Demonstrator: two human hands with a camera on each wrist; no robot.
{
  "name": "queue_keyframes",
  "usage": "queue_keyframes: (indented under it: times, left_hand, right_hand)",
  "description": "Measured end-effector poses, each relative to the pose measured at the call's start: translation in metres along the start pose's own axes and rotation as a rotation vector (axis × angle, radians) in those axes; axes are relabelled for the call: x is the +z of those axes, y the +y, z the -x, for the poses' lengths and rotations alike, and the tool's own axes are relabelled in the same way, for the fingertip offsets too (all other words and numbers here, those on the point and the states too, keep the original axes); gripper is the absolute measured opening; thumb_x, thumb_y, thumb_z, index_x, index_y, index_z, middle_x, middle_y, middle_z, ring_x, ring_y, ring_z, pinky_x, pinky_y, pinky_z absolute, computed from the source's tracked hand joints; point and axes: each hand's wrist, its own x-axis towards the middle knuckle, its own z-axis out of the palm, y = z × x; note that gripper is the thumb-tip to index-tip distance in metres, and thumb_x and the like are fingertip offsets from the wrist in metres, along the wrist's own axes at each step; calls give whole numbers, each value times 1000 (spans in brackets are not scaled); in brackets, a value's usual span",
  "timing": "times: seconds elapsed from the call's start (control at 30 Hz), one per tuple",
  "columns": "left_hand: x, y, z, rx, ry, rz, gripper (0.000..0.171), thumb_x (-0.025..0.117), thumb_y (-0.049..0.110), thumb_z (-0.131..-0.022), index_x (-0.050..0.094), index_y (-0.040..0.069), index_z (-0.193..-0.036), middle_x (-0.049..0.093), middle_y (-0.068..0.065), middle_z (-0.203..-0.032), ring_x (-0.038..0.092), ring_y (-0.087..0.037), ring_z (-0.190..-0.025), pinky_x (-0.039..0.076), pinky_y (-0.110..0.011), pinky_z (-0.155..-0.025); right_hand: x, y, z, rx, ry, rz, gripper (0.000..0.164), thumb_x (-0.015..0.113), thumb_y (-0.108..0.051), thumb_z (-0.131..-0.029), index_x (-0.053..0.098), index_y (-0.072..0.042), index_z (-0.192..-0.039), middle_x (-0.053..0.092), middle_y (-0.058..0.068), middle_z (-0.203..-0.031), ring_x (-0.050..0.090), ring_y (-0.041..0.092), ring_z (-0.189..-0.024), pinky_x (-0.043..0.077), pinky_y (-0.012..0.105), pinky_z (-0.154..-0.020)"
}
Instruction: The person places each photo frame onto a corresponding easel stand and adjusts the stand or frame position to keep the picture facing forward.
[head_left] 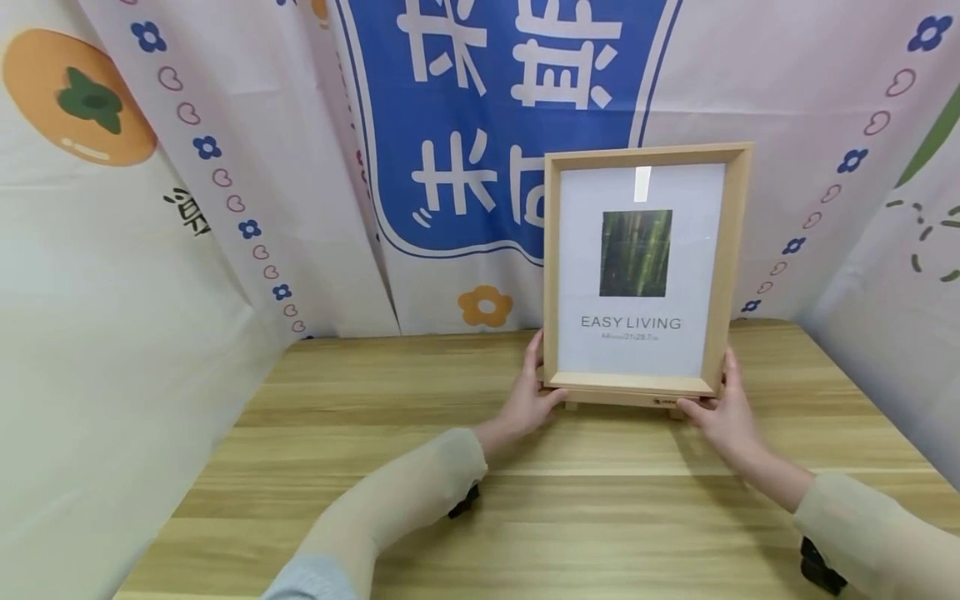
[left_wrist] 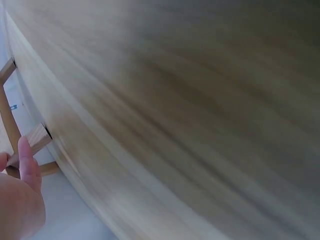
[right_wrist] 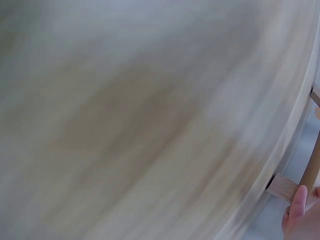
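A light-wood picture frame (head_left: 552, 275) leans upright on a small wooden easel (head_left: 615, 399) towards the back right of the table. Behind its glazing sits a white sheet (head_left: 637, 250) with a bamboo picture and the words "EASY LIVING". My left hand (head_left: 525, 402) grips the lower left corner, thumb along the front of the easel's ledge. At the lower right corner my right hand (head_left: 726, 417) does the same, fingers behind the edge. Short easel feet (left_wrist: 37, 137) show beside the left hand in the left wrist view, and another foot (right_wrist: 282, 187) beside the right hand.
The wood-grain table (head_left: 375, 392) spreads in front and to the left. A printed cloth (head_left: 330, 167) with a blue panel hangs close behind the frame. More cloth walls (head_left: 97, 350) stand at both sides.
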Motion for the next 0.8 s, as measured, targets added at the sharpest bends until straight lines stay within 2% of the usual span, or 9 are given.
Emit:
queue_keyframes:
  times: [0.17, 0.33, 0.53, 0.73, 0.8]
  left_hand:
    - [-15, -5, 7, 7, 26, 7, 102, 67, -5, -88, 1, 35, -155, 36, -22, -143, 63, -30, -90, 57, -42, -49]
    - [-31, -9, 16, -3, 40, -4, 103, 67, -5, -88, -1, 35, -155, 34, -23, -143, 63, -34, -95, 58, -42, -50]
    - [-48, -10, 26, 4, 63, -18, 102, 66, -5, -88, -2, 32, -155, 35, -25, -143, 62, -38, -97, 58, -43, -50]
    - [-58, -11, 33, -11, 98, -16, 104, 66, -8, -88, -1, 36, -155, 36, -24, -144, 63, -38, -95, 57, -44, -49]
    - [-60, -11, 35, -16, 105, -16, 104, 66, -8, -88, -1, 36, -155, 36, -24, -144, 63, -38, -94, 57, -45, -50]
  right_hand:
    - [15, -4, -4, 0, -18, -10, 111, 64, 10, -87, -22, -15, -152, -3, 37, -152, 35, 63, -121, 55, 18, -70]
    - [31, -7, -6, -8, -23, -16, 110, 64, 11, -86, -20, -16, -153, 1, 36, -153, 35, 61, -123, 52, 15, -75]
    - [47, -12, -8, -28, -44, -31, 112, 64, 13, -85, -18, -21, -154, 7, 36, -152, 37, 61, -121, 59, 31, -71]
    - [59, -14, -11, -47, -67, -3, 110, 64, 12, -86, -16, -21, -154, 14, 37, -150, 41, 59, -119, 57, 32, -78]
    - [62, -14, -12, -56, -68, -4, 110, 64, 12, -86, -15, -20, -155, 15, 37, -149, 42, 58, -119, 56, 37, -82]
